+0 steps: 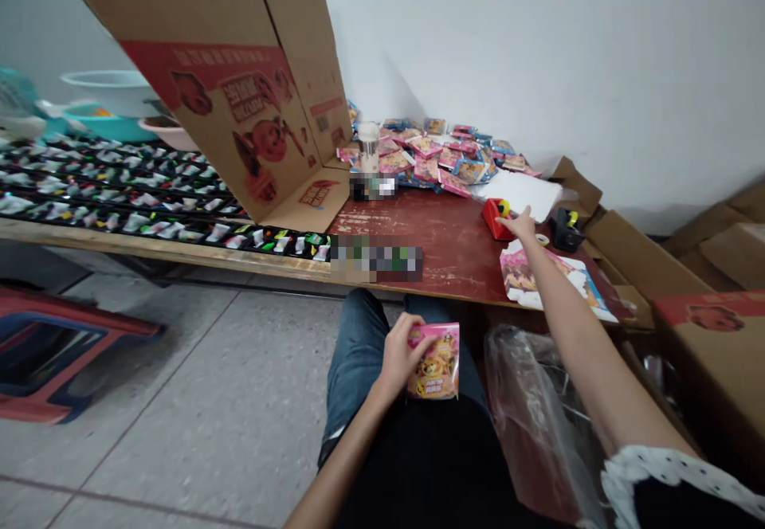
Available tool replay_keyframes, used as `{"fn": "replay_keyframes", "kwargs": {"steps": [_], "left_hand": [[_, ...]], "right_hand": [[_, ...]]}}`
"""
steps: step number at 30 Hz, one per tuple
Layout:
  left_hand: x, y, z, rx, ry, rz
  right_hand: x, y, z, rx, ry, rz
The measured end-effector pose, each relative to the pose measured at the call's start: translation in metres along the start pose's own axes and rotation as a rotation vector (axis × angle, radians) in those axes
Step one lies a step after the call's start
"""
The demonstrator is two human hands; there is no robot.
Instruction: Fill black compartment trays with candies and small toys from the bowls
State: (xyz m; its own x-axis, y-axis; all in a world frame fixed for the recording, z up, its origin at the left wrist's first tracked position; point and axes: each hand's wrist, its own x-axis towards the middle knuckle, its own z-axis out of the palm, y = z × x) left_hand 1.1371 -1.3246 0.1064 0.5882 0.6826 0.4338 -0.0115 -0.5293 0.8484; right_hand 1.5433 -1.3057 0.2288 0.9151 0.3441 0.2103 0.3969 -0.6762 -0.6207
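Observation:
Above my lap, my left hand [403, 352] grips a pink printed packet [439, 366] by its upper left side, with the cartoon front facing up. My right hand [519, 225] is stretched far out over the right part of the table, thumb and fingers apart. It is at a red tape dispenser [495, 222] with a yellow core; whether the fingertips touch the tape cannot be made out. Just below that wrist lie flat pink printed cartons [519, 276]. A black tape dispenser [567, 230] stands to the right of the hand.
Pink and blue packets [427, 146] are heaped against the wall beside a clear cup [369, 146]. A big open cardboard box [239, 99] stands on the table [442, 230]. Rows of small wrapped items in black trays [137, 222] extend left. A clear plastic bag [526, 385] hangs below.

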Motion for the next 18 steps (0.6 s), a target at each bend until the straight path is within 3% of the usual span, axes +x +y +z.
{"fn": "replay_keyframes", "kwargs": {"steps": [3, 7, 10, 13, 16, 18], "left_hand": [[-0.003, 0.000, -0.003, 0.070, -0.026, 0.005], [-0.004, -0.002, -0.002, 0.057, 0.007, 0.023], [-0.001, 0.000, 0.002, -0.024, -0.018, 0.030], [0.000, 0.006, 0.005, -0.086, -0.060, 0.038], [-0.001, 0.010, 0.004, -0.099, -0.014, 0.028], [-0.003, 0.010, 0.001, -0.093, 0.043, 0.006]], "right_hand": [[0.026, 0.010, 0.021, -0.164, -0.068, 0.045], [0.022, 0.010, 0.041, -0.241, 0.014, -0.014], [-0.002, 0.002, 0.049, -0.286, 0.051, -0.080], [-0.040, -0.002, 0.053, -0.262, 0.006, -0.173], [-0.079, -0.003, 0.052, -0.159, -0.089, -0.254], [-0.097, -0.004, 0.048, 0.042, -0.238, -0.229]]}}
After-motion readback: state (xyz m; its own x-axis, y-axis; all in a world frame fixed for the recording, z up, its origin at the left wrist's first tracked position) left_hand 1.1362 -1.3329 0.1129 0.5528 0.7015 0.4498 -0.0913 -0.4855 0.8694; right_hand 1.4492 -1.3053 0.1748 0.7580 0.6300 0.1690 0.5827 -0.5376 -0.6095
